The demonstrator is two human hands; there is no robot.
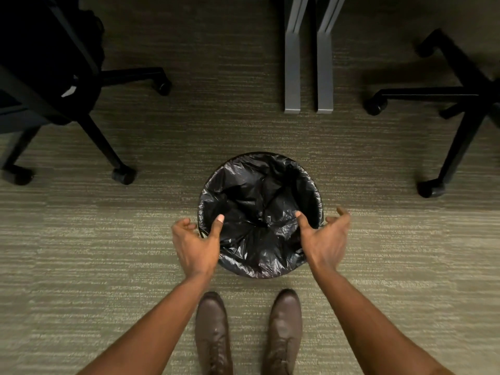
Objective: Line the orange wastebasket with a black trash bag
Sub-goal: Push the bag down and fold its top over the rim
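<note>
A round wastebasket stands on the carpet straight ahead of my feet, seen from above. A black trash bag fills its inside and folds over the whole rim, so no orange shows. My left hand is at the near left of the rim, thumb over the bag's edge, fingers curled outside it. My right hand hovers at the near right of the rim, thumb inside, fingers spread apart. Whether either hand touches the plastic is hard to tell; neither visibly pinches it.
Two black office chairs on castors flank the spot: one at the left, one at the right. Two grey desk legs stand behind the basket. My brown shoes are just in front of it on the striped carpet.
</note>
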